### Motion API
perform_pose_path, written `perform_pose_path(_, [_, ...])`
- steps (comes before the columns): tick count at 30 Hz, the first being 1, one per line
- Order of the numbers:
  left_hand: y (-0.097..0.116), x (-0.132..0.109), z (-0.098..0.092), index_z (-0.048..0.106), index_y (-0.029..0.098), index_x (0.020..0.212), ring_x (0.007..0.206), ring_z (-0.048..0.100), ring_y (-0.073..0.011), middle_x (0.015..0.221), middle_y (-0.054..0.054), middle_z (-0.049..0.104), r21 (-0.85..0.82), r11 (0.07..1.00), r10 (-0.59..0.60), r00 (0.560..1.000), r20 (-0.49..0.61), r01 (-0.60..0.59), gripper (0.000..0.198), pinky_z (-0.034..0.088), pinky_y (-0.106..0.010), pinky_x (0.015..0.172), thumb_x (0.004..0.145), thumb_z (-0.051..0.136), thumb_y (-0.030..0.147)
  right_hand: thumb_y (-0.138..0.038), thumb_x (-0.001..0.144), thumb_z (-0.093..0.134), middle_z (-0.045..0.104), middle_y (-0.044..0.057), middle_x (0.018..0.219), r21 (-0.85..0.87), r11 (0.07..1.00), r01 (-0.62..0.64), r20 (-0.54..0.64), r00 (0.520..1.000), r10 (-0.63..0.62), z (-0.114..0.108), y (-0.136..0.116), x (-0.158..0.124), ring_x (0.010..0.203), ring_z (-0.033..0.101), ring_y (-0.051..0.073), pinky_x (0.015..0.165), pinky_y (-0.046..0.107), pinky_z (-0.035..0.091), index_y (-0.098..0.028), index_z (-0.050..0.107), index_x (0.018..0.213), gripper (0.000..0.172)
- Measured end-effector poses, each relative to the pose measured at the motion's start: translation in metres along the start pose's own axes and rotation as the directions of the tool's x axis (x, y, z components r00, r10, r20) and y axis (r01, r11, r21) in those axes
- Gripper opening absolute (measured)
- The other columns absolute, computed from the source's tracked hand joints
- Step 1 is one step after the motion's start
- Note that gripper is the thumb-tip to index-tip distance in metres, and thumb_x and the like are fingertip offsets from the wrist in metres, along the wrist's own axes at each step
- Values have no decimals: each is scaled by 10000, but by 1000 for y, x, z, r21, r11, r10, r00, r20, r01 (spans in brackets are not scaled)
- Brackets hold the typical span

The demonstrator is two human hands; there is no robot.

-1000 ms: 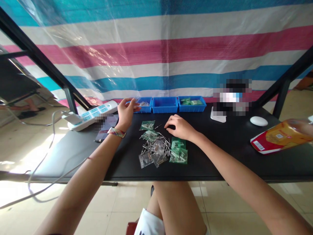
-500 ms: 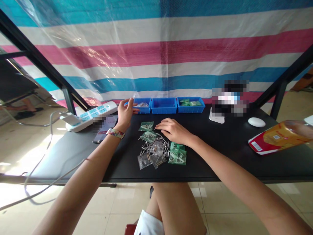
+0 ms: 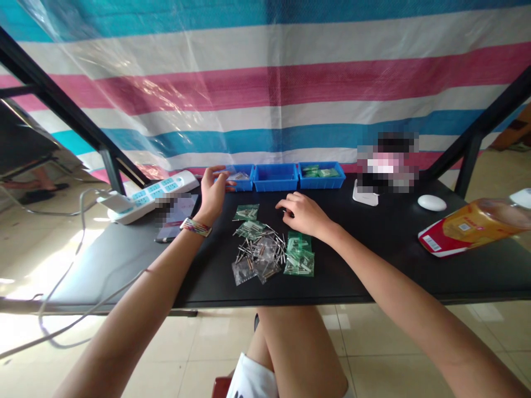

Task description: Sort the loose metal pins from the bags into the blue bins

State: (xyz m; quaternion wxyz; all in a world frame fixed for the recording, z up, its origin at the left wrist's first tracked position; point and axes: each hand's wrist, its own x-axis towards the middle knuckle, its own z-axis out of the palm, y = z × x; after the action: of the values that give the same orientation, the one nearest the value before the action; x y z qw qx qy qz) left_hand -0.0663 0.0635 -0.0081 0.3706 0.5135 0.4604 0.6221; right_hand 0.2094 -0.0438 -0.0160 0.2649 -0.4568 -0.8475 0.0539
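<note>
My left hand (image 3: 213, 190) reaches to the left blue bin (image 3: 241, 183), its fingers pinched on what looks like a small clear bag at the bin's near rim. A woven band is on that wrist. My right hand (image 3: 302, 214) rests on the black table (image 3: 373, 260) with its fingers curled, the tips down just right of a heap of loose metal pins (image 3: 259, 249). Clear bags (image 3: 244, 272) and green bags (image 3: 299, 260) of pins lie around the heap. What the right fingertips hold, if anything, is hidden.
Two more blue bins (image 3: 276, 178) (image 3: 321, 173) stand in the back row; the right one holds green bags. A white power strip (image 3: 153, 193) and a phone (image 3: 176, 213) lie at the left. A white puck (image 3: 431, 203) and a red-yellow packet (image 3: 468, 226) lie at the right.
My left hand lifted the small clear thing and has lowered it back toward the left bin. My right hand swept left over the pins, then drew back right with curled fingers.
</note>
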Motion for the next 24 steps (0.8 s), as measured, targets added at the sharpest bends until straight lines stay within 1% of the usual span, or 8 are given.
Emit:
perform_pose_path(2, [4, -6, 2, 631, 207, 1060, 661, 680, -133, 1006, -42, 698, 56, 995, 77, 995, 56, -80, 247, 538, -240, 570, 849, 720, 299, -11, 884, 636, 733, 77, 937, 68, 998, -14, -29, 999, 16, 1, 2, 1, 949, 656, 239, 875, 363, 515, -189, 817, 996, 277])
perform_pose_path(5, [13, -17, 7, 655, 209, 1011, 663, 675, -137, 964, -34, 705, 99, 977, 167, 966, 197, -189, 217, 521, -236, 562, 853, 739, 332, -51, 889, 638, 760, 53, 889, 357, 929, -94, -80, 988, 131, 3, 5, 5, 855, 701, 201, 824, 338, 540, -194, 794, 905, 211])
perform_pose_path(8, [25, -33, 13, 692, 203, 1058, 701, 696, -153, 906, -35, 724, 113, 963, 174, 884, 434, -245, 255, 532, -242, 600, 890, 760, 382, -195, 886, 721, 808, 51, 877, 712, 681, -168, -55, 955, 292, 6, 7, 10, 790, 753, 198, 778, 334, 580, -192, 773, 917, 60])
perform_pose_path(11, [34, -49, 19, 738, 184, 1094, 775, 706, -171, 880, -53, 739, 142, 939, 170, 781, 601, -314, 309, 565, -263, 688, 925, 782, 438, -381, 838, 823, 838, 86, 917, 886, 429, -175, -8, 920, 392, 7, 6, 13, 772, 784, 217, 731, 339, 606, -184, 769, 929, 224])
perform_pose_path(13, [39, -56, 23, 757, 181, 1105, 826, 713, -182, 920, -69, 763, 156, 919, 179, 735, 654, -362, 316, 577, -280, 746, 926, 794, 439, -462, 784, 882, 843, 95, 922, 928, 333, -164, 4, 901, 433, 8, 4, 13, 753, 790, 217, 709, 333, 614, -184, 769, 929, 334])
perform_pose_path(15, [42, -60, 26, 764, 183, 1065, 846, 715, -185, 964, -80, 781, 167, 908, 180, 718, 672, -384, 287, 580, -290, 764, 927, 793, 433, -515, 744, 919, 843, 91, 910, 945, 286, -157, 8, 888, 460, 9, 2, 13, 748, 794, 214, 707, 328, 623, -187, 767, 919, 402])
perform_pose_path(18, [43, -62, 28, 756, 185, 987, 840, 715, -191, 984, -88, 785, 175, 908, 174, 721, 671, -382, 267, 584, -306, 761, 913, 794, 438, -567, 726, 931, 837, 82, 891, 947, 280, -157, -1, 871, 491, 11, -2, 13, 750, 797, 211, 704, 321, 628, -191, 762, 902, 448])
perform_pose_path(24, [40, -60, 28, 746, 189, 931, 840, 700, -188, 951, -80, 778, 212, 888, 182, 735, 653, -409, 220, 566, -310, 757, 934, 754, 409, -529, 721, 932, 834, 84, 901, 950, 250, -185, 40, 869, 493, 10, -4, 13, 753, 792, 200, 701, 308, 628, -186, 754, 900, 427])
